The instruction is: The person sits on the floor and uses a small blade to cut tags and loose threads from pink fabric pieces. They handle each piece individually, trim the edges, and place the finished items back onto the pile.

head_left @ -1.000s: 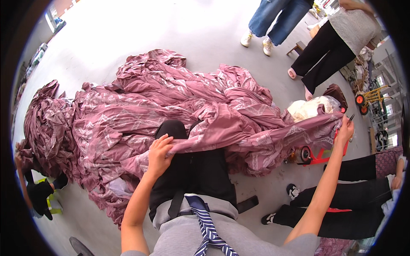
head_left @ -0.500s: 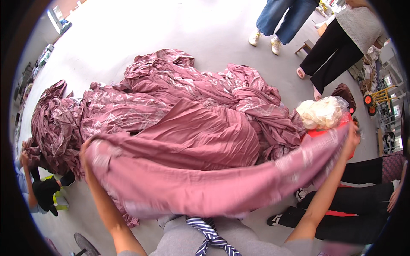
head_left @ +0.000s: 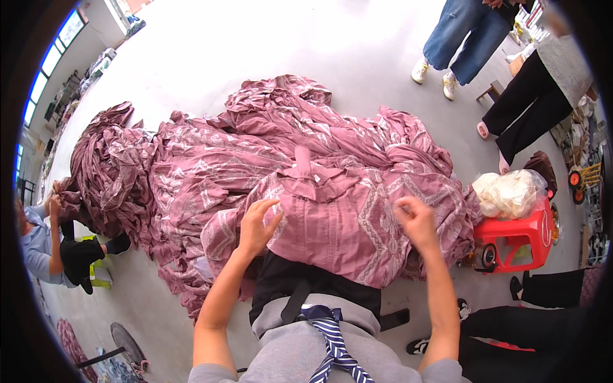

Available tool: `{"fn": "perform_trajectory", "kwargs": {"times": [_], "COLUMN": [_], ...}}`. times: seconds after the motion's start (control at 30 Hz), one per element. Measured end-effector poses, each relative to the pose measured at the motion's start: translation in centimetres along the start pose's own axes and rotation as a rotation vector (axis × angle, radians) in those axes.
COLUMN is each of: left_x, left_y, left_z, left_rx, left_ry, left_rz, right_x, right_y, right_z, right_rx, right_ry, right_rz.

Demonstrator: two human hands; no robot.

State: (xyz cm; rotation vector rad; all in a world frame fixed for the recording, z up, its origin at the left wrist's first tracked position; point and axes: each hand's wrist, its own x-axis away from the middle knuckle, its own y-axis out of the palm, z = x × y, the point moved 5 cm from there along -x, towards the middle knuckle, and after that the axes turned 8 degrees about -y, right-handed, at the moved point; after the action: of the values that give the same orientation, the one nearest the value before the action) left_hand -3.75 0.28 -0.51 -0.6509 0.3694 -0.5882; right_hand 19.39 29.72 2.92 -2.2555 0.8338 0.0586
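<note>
Lying spread over the person's lap in black trousers (head_left: 284, 277), a dusty-pink cloth garment (head_left: 329, 233) with pale zigzag bands sits between the hands. The left hand (head_left: 257, 228) is open, fingers spread, at the garment's left side; the right hand (head_left: 418, 222), slightly blurred, is loosely curled above its right side with nothing seen gripped. Whether either touches the cloth, I cannot tell. The thighs seem to prop the near part, probably keeping its collar-like opening exposed. Beyond, a rumpled heap of matching fabric (head_left: 204, 166) slumps on the smooth grey floor (head_left: 408, 297) in soft, twisted folds. A glossy red plastic stool (head_left: 501, 227) supports a crinkled clear bag of cream material (head_left: 507, 193), presumably off the ground for reach.
</note>
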Motion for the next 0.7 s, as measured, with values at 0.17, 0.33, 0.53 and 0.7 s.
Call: {"fn": "perform_trajectory", "kwargs": {"times": [0.17, 0.33, 0.53, 0.7], "left_x": [-1.1, 1.3, 7.6, 3.0], "left_y": [2.6, 3.2, -0.2, -1.7], "left_z": [0.6, -2.8, -0.6, -3.5], "left_rx": [-0.151, 0.133, -0.001, -0.201], "left_ry": [0.054, -0.115, -0.178, -0.162], "left_rz": [-0.108, -0.196, -0.730, 0.116], "right_x": [4.0, 5.8, 9.6, 7.3], "right_y": [7.6, 7.1, 4.6, 4.5], "right_z": [-4.6, -3.6, -6.9, -8.3], "right_rx": [0.291, 0.279, 0.107, 0.041], "right_ry": [-0.238, -0.283, -0.225, -0.191], "right_rz": [-0.333, -0.342, -0.628, -0.445]}}
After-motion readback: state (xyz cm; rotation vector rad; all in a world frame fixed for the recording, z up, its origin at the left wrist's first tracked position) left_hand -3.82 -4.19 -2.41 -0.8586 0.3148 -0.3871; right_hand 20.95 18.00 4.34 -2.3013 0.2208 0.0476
